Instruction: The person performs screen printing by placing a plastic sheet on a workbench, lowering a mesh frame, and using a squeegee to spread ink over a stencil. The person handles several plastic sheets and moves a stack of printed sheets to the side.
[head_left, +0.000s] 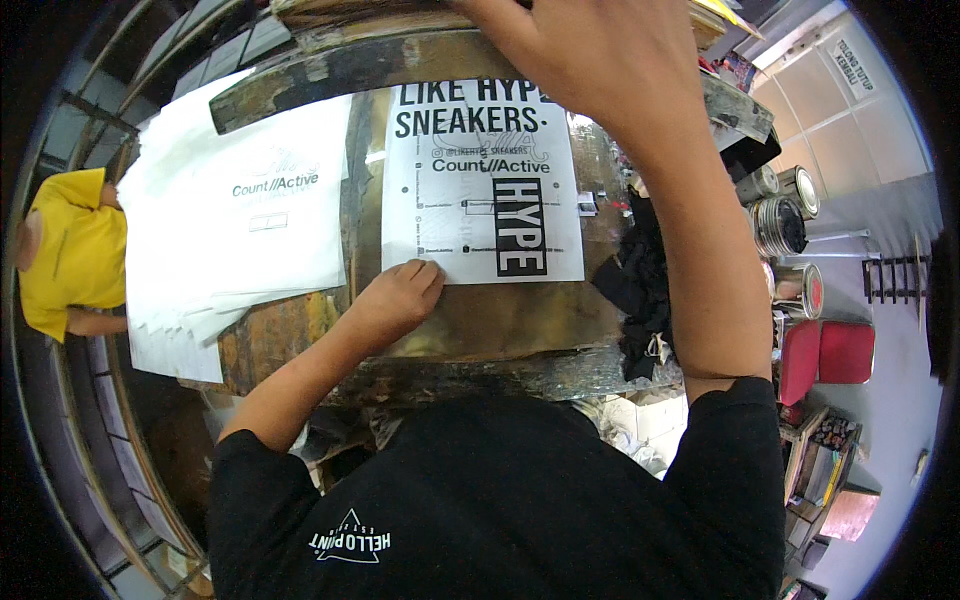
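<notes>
A white sheet [450, 215] printed with black lettering and a black upright block lies flat on the worn, stained table [480, 320] in front of me. At its lower left corner, my left hand [405, 292] is closed, with fingertips pinching the edge. My right hand [600, 50] stretches far forward over the sheet's upper right part. Its fingers are mostly cut off by the top of the picture, so what they touch is hidden. A dark wooden bar [340, 85] crosses above the sheet's far edge.
Left of the sheet lies an uneven stack of white printed sheets [180, 230]. Beyond it is a person in yellow [75, 255]. Dark rags [640, 280] hang at the table's right edge. Paint cans [780, 225] and a red chair [845, 350] stand farther right.
</notes>
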